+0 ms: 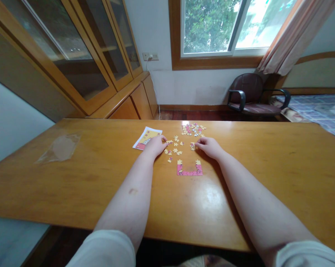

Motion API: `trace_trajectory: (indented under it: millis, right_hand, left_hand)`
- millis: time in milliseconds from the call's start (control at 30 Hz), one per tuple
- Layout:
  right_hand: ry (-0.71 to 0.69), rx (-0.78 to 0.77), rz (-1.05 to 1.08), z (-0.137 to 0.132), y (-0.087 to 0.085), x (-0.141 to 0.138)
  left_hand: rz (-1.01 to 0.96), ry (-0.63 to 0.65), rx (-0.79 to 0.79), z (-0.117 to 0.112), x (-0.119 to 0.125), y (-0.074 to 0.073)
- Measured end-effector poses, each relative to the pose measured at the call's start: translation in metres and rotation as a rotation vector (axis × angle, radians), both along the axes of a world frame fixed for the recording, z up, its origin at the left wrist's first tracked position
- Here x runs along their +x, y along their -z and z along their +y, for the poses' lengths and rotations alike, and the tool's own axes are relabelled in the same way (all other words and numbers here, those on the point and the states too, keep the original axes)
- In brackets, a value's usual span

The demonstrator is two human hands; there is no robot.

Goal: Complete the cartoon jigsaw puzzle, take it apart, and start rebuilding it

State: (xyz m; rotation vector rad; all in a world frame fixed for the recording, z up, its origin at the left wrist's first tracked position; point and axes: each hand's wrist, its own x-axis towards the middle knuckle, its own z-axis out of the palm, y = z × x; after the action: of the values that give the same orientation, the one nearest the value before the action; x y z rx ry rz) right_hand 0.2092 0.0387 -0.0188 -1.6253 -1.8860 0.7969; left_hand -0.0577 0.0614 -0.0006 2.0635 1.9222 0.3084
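Observation:
On the wooden table, my left hand is curled, its thumb and fingertips pinched at a small yellow puzzle piece. My right hand has its fingers closed on the edge of a small yellow and pink puzzle piece cluster. Between the hands lie several loose yellow pieces. Nearer to me sits a U-shaped joined section, pink along the bottom with yellow upper ends. A printed picture sheet, yellow and pink, lies partly under my left hand and wrist.
A pile of mixed puzzle pieces lies near the table's far edge. A clear plastic bag rests at the left of the table. Beyond stand a glass-door cabinet and an armchair below the window.

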Motion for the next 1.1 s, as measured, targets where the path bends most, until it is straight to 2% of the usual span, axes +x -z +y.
trace_trajectory:
  millis: [300, 533, 767, 900, 1000, 1100]
  right_hand:
    - [-0.002, -0.011, 0.004, 0.001, 0.002, 0.0]
    - [-0.002, -0.021, 0.011, 0.0, -0.001, -0.001]
    - [-0.003, -0.013, 0.013, 0.0, 0.001, 0.0]
    - [-0.01, -0.006, 0.009, 0.001, 0.002, 0.001]
    - [-0.01, -0.008, 0.001, 0.001, 0.003, 0.001]
    - [-0.009, -0.012, -0.004, 0.001, 0.004, 0.001]
  left_hand:
    - [-0.234, 0.024, 0.046, 0.004, -0.002, 0.006]
    - [-0.298, -0.01, 0.034, 0.005, -0.003, 0.004]
    - [-0.252, -0.075, 0.013, 0.003, -0.004, -0.002]
    - [-0.225, -0.107, -0.093, -0.004, -0.004, -0.009]
    - [-0.151, -0.116, -0.148, -0.008, -0.003, -0.013]
    - [-0.089, -0.118, -0.136, -0.008, -0.002, -0.013]
